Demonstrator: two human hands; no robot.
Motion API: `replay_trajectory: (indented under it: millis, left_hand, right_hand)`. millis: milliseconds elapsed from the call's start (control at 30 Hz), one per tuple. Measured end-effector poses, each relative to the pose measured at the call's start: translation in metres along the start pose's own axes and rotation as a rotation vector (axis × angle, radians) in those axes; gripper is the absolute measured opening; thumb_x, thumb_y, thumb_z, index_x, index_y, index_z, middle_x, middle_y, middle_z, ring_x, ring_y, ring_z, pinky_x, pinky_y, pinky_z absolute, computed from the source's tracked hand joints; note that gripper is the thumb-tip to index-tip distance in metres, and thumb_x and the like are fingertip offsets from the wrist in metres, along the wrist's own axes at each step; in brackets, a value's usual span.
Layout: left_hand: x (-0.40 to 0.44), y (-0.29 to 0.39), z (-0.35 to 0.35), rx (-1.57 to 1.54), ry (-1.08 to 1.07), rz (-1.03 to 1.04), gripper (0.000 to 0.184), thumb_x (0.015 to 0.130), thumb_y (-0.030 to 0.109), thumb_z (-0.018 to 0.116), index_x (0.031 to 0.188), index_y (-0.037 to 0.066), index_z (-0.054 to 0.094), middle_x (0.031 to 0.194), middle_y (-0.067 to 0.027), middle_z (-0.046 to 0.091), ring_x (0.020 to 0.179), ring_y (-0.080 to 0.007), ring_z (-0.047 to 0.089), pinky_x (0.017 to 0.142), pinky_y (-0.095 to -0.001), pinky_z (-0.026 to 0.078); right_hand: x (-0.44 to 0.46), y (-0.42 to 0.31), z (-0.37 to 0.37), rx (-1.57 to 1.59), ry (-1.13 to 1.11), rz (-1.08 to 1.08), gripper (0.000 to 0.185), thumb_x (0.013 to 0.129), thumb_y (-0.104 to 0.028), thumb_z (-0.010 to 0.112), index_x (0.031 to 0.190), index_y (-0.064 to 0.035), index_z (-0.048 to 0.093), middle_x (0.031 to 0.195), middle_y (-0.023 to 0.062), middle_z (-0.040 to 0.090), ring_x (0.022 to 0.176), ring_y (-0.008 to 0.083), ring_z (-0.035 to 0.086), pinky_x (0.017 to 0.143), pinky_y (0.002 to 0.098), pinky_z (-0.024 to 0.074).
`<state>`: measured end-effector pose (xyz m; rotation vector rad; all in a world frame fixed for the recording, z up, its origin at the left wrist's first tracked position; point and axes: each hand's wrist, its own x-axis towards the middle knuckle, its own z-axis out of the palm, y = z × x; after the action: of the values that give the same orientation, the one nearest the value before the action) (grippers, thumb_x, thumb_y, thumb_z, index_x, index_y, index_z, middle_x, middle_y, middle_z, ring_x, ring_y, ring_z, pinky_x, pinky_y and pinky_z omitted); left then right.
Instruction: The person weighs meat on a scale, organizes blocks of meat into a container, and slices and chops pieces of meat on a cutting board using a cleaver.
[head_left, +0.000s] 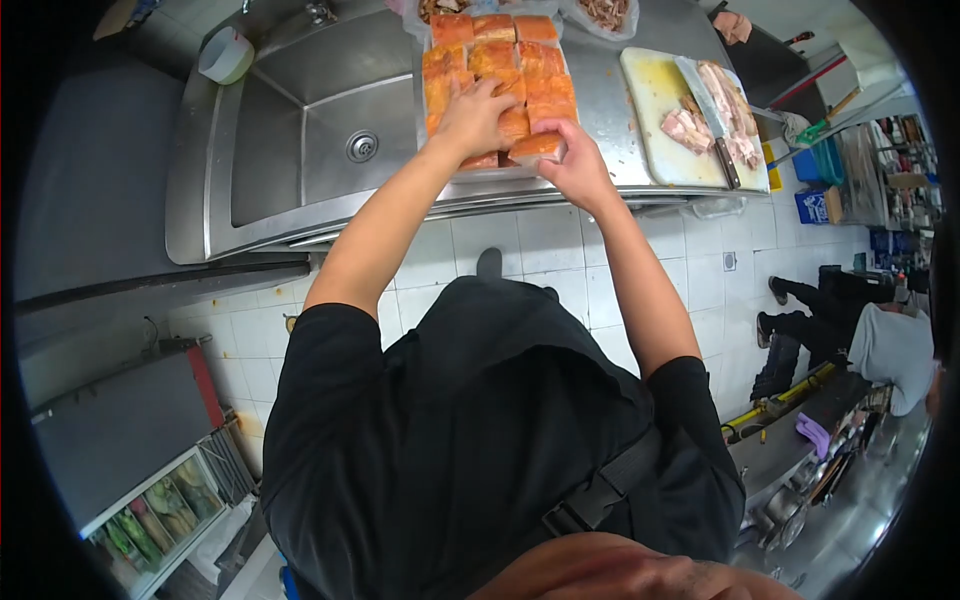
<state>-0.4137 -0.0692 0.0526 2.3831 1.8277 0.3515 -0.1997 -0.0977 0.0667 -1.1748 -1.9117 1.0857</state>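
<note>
Rows of orange-brown meat blocks [493,57] fill a tray on the steel counter. My left hand [474,118] lies on the blocks near the middle of the tray, its fingers spread. At the tray's near right corner, my right hand [575,168] grips one meat block [536,150] by its right end, thumb and fingers on either side. The block's pale side faces me. To the right a white cutting board [655,90] bears pale cut meat [688,128] and a knife [718,125] with a brown handle.
A steel sink [335,140] is left of the tray, with a white container [227,57] at its far left corner. Bags of meat pieces [606,14] stand behind the tray. Another person [890,345] is at the far right, beside a counter with pans.
</note>
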Motion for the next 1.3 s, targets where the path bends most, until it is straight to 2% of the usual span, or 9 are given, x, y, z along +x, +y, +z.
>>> replay_trajectory:
  millis: [100,167,300,467,533,567,767,1000,1300]
  left_hand:
    - [0.003,-0.012,-0.009,-0.053,-0.093,0.021,0.062,0.066,0.032,0.085,0.123,0.018,0.066,0.148,-0.0124,0.047,0.134,-0.0339,0.049,0.119,-0.0587,0.024]
    - [0.005,-0.02,-0.013,-0.096,-0.169,0.044,0.061,0.067,0.03,0.085,0.123,0.018,0.065,0.15,-0.0122,0.046,0.133,-0.0335,0.05,0.118,-0.0592,0.024]
    - [0.001,-0.021,-0.01,-0.107,-0.154,0.068,0.063,0.069,0.03,0.083,0.127,0.019,0.063,0.152,-0.0139,0.044,0.136,-0.0344,0.047,0.119,-0.0595,0.023]
    - [-0.012,0.008,-0.026,-0.032,-0.187,0.107,0.065,0.07,0.03,0.082,0.13,0.017,0.06,0.15,-0.016,0.045,0.138,-0.034,0.043,0.121,-0.0579,0.018]
    - [-0.021,0.019,-0.008,-0.29,-0.1,0.277,0.066,0.071,0.028,0.082,0.13,0.012,0.059,0.137,-0.0163,0.054,0.134,-0.0349,0.046,0.121,-0.0561,0.018]
    - [-0.019,0.02,0.001,-0.298,-0.081,0.259,0.067,0.07,0.028,0.084,0.129,0.008,0.059,0.12,-0.0141,0.06,0.123,-0.0349,0.052,0.115,-0.0542,0.027]
    - [-0.022,0.017,0.018,-0.343,0.126,0.29,0.056,0.07,0.029,0.084,0.118,0.007,0.067,0.106,-0.012,0.062,0.112,-0.0325,0.055,0.101,-0.0479,0.039]
    - [-0.018,0.021,0.021,-0.354,0.112,0.206,0.052,0.07,0.027,0.084,0.114,0.004,0.069,0.109,-0.0134,0.064,0.111,-0.0333,0.057,0.096,-0.0422,0.047]
    - [-0.01,0.041,0.015,-0.134,0.137,0.133,0.056,0.073,0.031,0.081,0.12,0.007,0.061,0.112,-0.0168,0.06,0.116,-0.0355,0.055,0.088,-0.0462,0.054]
  right_hand:
    - [0.008,0.002,0.007,-0.062,-0.073,-0.034,0.045,0.07,0.0,0.066,0.114,-0.0071,0.062,0.117,0.0119,0.063,0.107,0.031,0.061,0.091,0.0369,0.0495]
    - [0.009,0.024,0.015,-0.345,0.009,-0.401,0.049,0.07,0.002,0.068,0.117,-0.0091,0.063,0.118,0.0113,0.063,0.107,0.0327,0.059,0.091,0.0373,0.0497]
    - [-0.014,0.011,0.012,-0.561,0.109,-0.329,0.054,0.071,0.003,0.071,0.122,-0.011,0.063,0.12,0.0121,0.062,0.111,0.0345,0.058,0.093,0.0396,0.0498]
    - [-0.011,0.025,0.022,-0.354,0.107,-0.244,0.058,0.074,0.006,0.07,0.128,-0.0107,0.061,0.123,0.0142,0.061,0.118,0.0353,0.056,0.099,0.042,0.0483]
    - [-0.011,0.024,0.019,-0.326,0.09,-0.241,0.058,0.073,0.005,0.07,0.128,-0.0098,0.06,0.124,0.0143,0.061,0.118,0.0357,0.055,0.1,0.0428,0.0477]
    - [-0.011,0.023,0.017,-0.293,0.065,-0.253,0.059,0.072,0.004,0.071,0.128,-0.009,0.06,0.124,0.0145,0.061,0.119,0.0361,0.055,0.101,0.0436,0.047]
    - [-0.005,0.04,-0.03,-0.517,0.177,-0.17,0.054,0.071,-0.002,0.073,0.123,-0.0104,0.063,0.124,0.0124,0.061,0.118,0.0352,0.056,0.101,0.0439,0.0454]
    - [0.029,0.065,-0.012,-0.449,0.198,0.022,0.041,0.072,-0.009,0.077,0.112,-0.0114,0.069,0.114,0.0072,0.063,0.097,0.0287,0.065,0.081,0.0373,0.0552]
    - [0.031,0.085,0.007,-0.379,0.382,0.117,0.048,0.077,-0.014,0.079,0.119,-0.0131,0.056,0.101,0.0122,0.066,0.094,0.0371,0.066,0.084,0.0434,0.0543]
